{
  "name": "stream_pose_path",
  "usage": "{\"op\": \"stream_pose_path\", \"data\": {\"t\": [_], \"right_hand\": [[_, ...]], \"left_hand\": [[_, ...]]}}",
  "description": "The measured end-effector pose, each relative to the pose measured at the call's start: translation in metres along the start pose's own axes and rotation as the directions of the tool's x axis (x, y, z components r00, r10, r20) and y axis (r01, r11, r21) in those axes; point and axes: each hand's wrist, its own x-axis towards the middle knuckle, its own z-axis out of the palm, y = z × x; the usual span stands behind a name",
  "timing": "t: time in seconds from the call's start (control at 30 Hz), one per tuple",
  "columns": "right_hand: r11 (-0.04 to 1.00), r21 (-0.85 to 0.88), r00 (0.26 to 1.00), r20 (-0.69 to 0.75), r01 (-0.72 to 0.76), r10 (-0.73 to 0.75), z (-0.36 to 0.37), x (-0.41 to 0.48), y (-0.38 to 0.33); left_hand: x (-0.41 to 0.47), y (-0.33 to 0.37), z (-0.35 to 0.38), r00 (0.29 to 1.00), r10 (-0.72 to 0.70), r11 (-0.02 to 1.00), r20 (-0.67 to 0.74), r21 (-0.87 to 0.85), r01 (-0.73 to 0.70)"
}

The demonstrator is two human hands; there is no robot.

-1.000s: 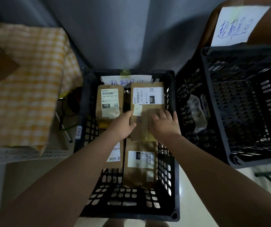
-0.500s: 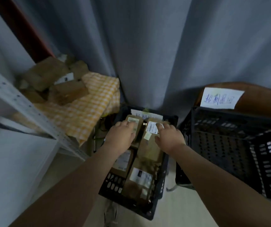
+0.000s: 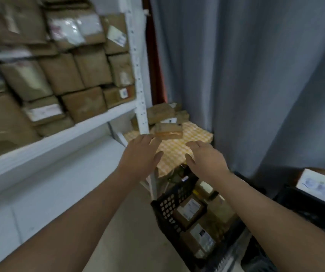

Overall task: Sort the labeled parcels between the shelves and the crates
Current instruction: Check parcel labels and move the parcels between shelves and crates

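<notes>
Head view, entries placed against the white upright post [image 3: 139,79] of the shelving.

- Left of the post: shelved parcels [image 3: 65,75], brown cartons and bags, several with white labels, are stacked tightly on the white shelf board [image 3: 63,134]. The label print is blurred and cannot be read.
- Below the post's foot: the left hand [image 3: 140,156] is held palm down, with fingers straight and slightly spread. Nothing is gripped. Whether its fingertips touch the post cannot be told.
- Just right of the post: a yellow-and-white checked cloth [image 3: 179,148] is draped over a low surface.
- On that cloth, just right of the post: loose parcels [image 3: 168,130] are piled, and the nearest brown one lies flat.
- Right of the post and lower: the right hand [image 3: 206,160] is held over the cloth's near edge, with fingers relaxed and apart. Nothing is held.
- Below and right of the post: a black crate [image 3: 167,207] is seen on the floor under the right forearm. Labelled crate parcels [image 3: 189,211] are laid flat inside it.
- Right of the post, behind everything: a grey curtain [image 3: 256,75] is hung.
- Far right of the post, low: a second crate [image 3: 314,211] is partly seen, with a white paper sheet [image 3: 322,187] marked in blue at its far rim.
</notes>
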Motion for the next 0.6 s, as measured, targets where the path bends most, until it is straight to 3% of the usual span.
{"op": "stream_pose_path", "data": {"t": [0.27,0.47,0.6], "right_hand": [[0.934,0.043,0.907,-0.259,0.354,-0.331,-0.036,0.026,-0.187],[0.812,0.230,0.812,-0.404,0.536,-0.421,-0.050,-0.003,-0.356],[0.730,0.319,0.780,-0.426,0.604,-0.459,-0.048,-0.035,-0.461]], "left_hand": [[-0.117,-0.105,-0.124,0.950,-0.243,0.952,-0.194,0.140,0.272],[-0.245,-0.170,-0.215,0.893,-0.325,0.888,-0.311,0.225,0.401],[-0.336,-0.207,-0.271,0.845,-0.388,0.824,-0.367,0.272,0.497]]}}
